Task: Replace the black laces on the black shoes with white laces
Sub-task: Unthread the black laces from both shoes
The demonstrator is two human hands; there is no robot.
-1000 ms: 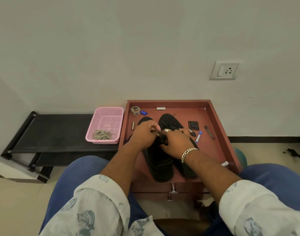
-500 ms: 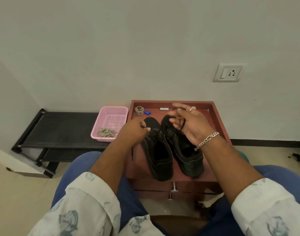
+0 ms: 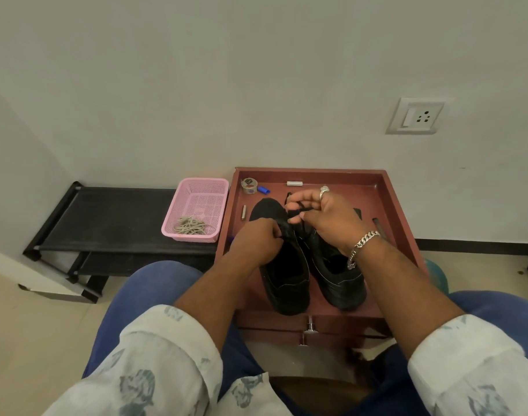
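**Unlacing under way — black lace coming free of the shoe**

Pulling is the step in hand. The right hand (image 3: 325,219) sits above the toe end of the black shoes (image 3: 307,265), thumb and forefinger pinched on a loop of black lace (image 3: 298,209); half a second ago that same hand was lifted higher and further out with the lace drawn up, so it has dropped back toward the eyelets for a fresh hold. The left hand (image 3: 258,240) has closed in too — its fingers are curled at the tongue of the left-hand shoe, seemingly gripping lace or tongue there, though exactly which I cannot tell. A second ago both hands were knotted together low over the shoes.

Both shoes stand side by side, touching, heels toward the person, in the red-brown tray (image 3: 388,205). The white laces (image 3: 190,227) lie bunched in the pink basket (image 3: 196,187) just beside the tray, on a black bench (image 3: 112,217), untouched.

My reading: the bow is undone and the lace is being worked out row by row, so the task is early — no white lace is threaded yet.
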